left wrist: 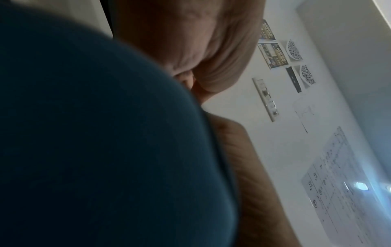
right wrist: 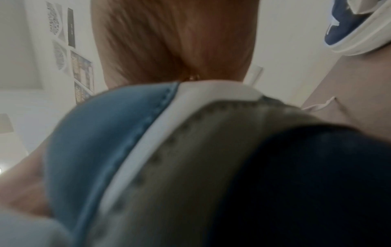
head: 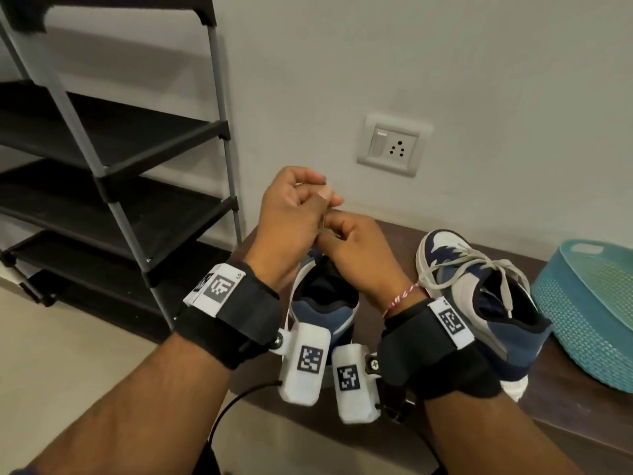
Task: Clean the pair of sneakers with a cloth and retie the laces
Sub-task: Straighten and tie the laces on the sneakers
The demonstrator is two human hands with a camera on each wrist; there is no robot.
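A navy, white and grey sneaker point(head: 323, 308) stands on the brown bench point(head: 565, 399) under both hands, heel toward me. My left hand point(head: 320, 193) is raised above its tongue and pinches a thin pale lace point(head: 323, 217) between thumb and fingers. Just below, my right hand point(head: 329, 232) has its fingers curled round the same lace. The second sneaker point(head: 479, 293) sits to the right with its laces loosely looped. The wrist views are blurred, filled by the sneaker's blue heel point(left wrist: 84, 133) and its collar point(right wrist: 148, 150). No cloth is visible.
A teal plastic basket point(head: 589, 310) lies at the bench's right end. A black shoe rack point(head: 113, 166) stands to the left. A wall socket point(head: 394, 145) is behind the hands. The second sneaker's toe point(right wrist: 355, 25) shows at the top right.
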